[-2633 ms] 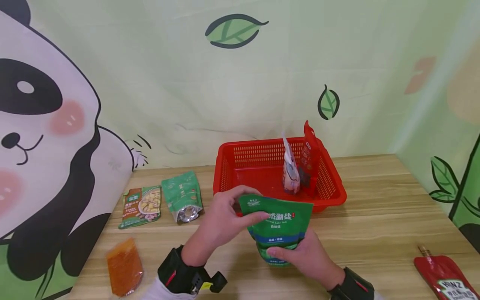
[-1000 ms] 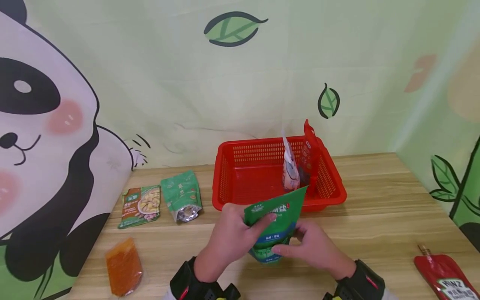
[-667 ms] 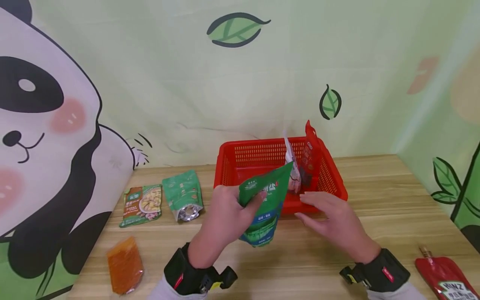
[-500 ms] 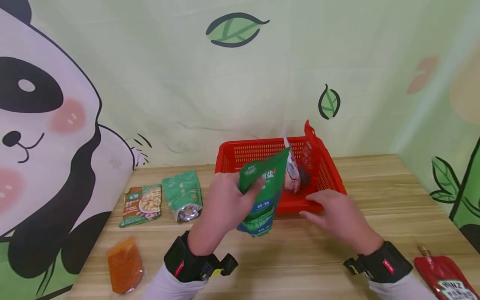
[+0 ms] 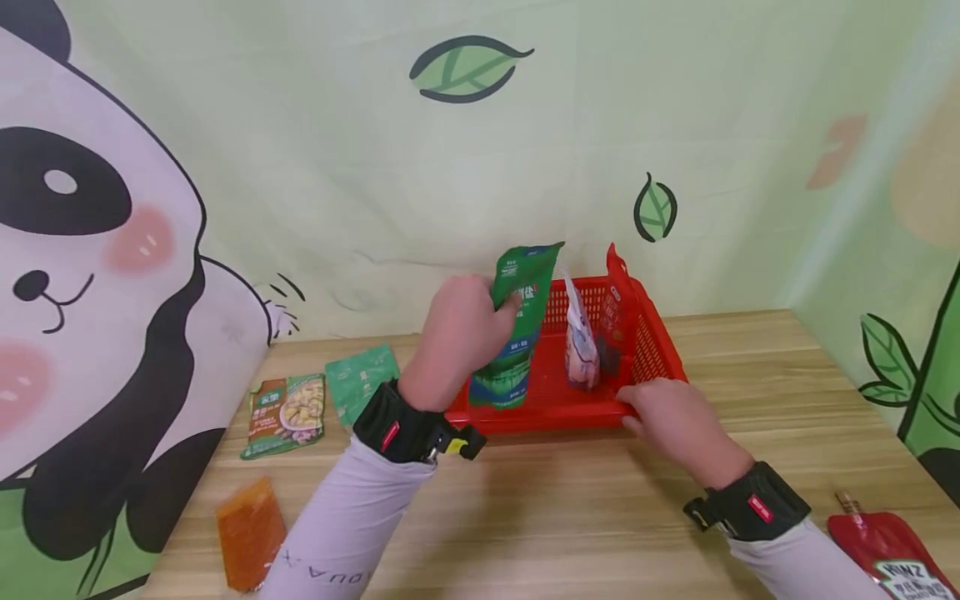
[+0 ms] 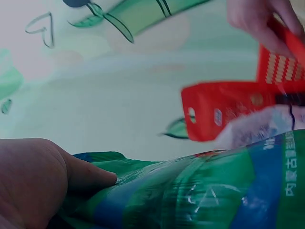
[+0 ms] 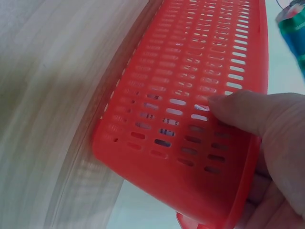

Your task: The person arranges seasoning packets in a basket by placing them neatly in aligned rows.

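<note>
Head view shows the green-and-blue pouch (image 5: 519,343) at the left part of the red basket (image 5: 562,417), tilted with its top leaning rightward; whether its base touches the basket floor cannot be told. The left grip (image 5: 465,325) pinches the pouch by its left edge in the upper half, thumb across the printed face, while the right grip (image 5: 678,417) holds the basket by its near right corner. Creased, glossy film and a plump lower body in the left wrist view suggest a soft, fairly weighty, somewhat slippery pack, flexible at the top and unlikely to break. The flatter upper part looks the best place for a firm pinch, though the full base might swing and would be steadier with support from below. The slotted basket seems light and stiff, easily nudged, so its rim is a sensible hold. Toward the basket's right side stand a white-and-pink packet (image 5: 581,350) and a red pouch (image 5: 618,321), both bendable enough to be knocked askew
</note>
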`<state>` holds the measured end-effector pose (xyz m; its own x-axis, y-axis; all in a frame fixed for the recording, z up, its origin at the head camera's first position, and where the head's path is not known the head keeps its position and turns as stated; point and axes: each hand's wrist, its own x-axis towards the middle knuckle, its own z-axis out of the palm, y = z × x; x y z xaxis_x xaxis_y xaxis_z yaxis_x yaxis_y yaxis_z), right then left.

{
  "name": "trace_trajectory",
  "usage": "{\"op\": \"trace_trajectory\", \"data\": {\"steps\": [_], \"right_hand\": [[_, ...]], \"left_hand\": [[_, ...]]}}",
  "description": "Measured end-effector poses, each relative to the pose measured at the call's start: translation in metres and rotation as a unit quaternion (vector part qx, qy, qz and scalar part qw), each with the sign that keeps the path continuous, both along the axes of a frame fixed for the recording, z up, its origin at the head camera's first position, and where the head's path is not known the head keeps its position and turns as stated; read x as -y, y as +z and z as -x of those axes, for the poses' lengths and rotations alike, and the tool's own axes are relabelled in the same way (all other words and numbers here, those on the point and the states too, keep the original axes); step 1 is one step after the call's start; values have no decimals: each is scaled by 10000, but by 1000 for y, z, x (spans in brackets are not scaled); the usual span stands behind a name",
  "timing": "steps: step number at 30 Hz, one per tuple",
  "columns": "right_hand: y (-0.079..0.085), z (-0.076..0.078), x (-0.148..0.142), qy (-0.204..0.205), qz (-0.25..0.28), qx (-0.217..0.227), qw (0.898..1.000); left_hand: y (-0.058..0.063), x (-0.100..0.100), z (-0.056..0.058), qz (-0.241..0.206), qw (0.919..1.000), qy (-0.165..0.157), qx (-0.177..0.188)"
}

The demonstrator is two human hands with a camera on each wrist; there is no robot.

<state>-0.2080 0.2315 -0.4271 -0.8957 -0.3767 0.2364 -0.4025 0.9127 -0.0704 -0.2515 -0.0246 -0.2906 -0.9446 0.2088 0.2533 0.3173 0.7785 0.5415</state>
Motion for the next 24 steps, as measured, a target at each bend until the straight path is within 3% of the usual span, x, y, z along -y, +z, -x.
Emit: {"op": "trace_trajectory", "data": {"steps": [6,14,19,24], "right_hand": [[0,3,-1,158,-150,-103,9997],[-2,5,-2,268,-110,-66,9996],[-3,5,-4,260,-65,-103,9996],[-5,6,-7,240,-12,-35,9997]], "left_hand": [[-9,-11,35,684,9970,285,225],[-35,-25,73,942,9910,475,819],[-47,-36,86,818,9896,518,1066],[-55,-45,90,521,9865,558,1451]]}}
